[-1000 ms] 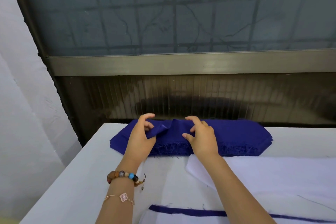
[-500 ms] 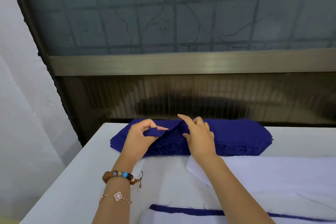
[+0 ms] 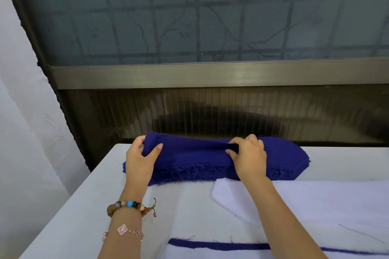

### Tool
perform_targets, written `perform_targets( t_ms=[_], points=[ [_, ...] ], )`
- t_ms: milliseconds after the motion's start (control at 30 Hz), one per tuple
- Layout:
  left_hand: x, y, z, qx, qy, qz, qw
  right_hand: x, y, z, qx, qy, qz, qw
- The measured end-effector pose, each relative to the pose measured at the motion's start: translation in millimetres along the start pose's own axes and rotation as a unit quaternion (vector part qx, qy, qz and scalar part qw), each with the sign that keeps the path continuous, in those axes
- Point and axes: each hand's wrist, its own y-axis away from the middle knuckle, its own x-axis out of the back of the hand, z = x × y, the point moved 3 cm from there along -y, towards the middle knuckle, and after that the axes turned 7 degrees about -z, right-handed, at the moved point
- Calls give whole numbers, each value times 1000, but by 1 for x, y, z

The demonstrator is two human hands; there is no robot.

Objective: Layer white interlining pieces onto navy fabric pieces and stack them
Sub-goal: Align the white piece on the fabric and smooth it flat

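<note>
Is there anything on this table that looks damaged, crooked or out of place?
Nothing looks damaged. The navy stack has frayed front edges, which is normal for cut cloth. A loose dark thread lies on the white interlining. The left hand and right hand grip the lifted top navy piece.

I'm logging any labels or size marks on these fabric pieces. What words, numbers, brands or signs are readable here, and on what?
None: no readable text, number, brand or sign shows in this view.
Navy fabric stack: plain, no tag or mark visible.
White interlining piece: blank.
Beaded bracelet and flower-charm bracelet: no lettering.
Window glass: only grid bars and branch shadows.
</note>
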Motion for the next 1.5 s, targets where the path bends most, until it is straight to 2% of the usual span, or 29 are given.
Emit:
perform_targets(
  t_ms=[133,333,600,700,867,967,1067,1133,1267,1500],
  points=[
    [6,-3,-9,23,-6,54,998,15,-6,29,-64,22,25,997],
    [10,-4,-14,19,-25,94,995,31,-10,64,-153,5,63,986],
    [10,-8,-27,42,-5,92,995,43,-10,110,-268,-110,45,956],
    [9,-10,-29,47,-8,87,995,46,-11,115,-268,-140,62,951],
    [9,-11,-31,55,3,85,995,55,-14,116,-193,-166,142,957],
    [10,-12,-32,54,9,82,995,54,-15,122,-215,-212,126,945],
    [9,-13,-33,64,1,66,996,48,-14,130,-257,-181,62,947],
    [8,-13,-34,66,-7,58,996,47,-15,133,-269,-180,51,945],
    [11,-12,-33,59,-3,43,997,47,-16,140,-295,-236,68,923],
    [11,-16,-41,68,0,11,998,49,-14,141,-269,-275,131,914]
  ],
)
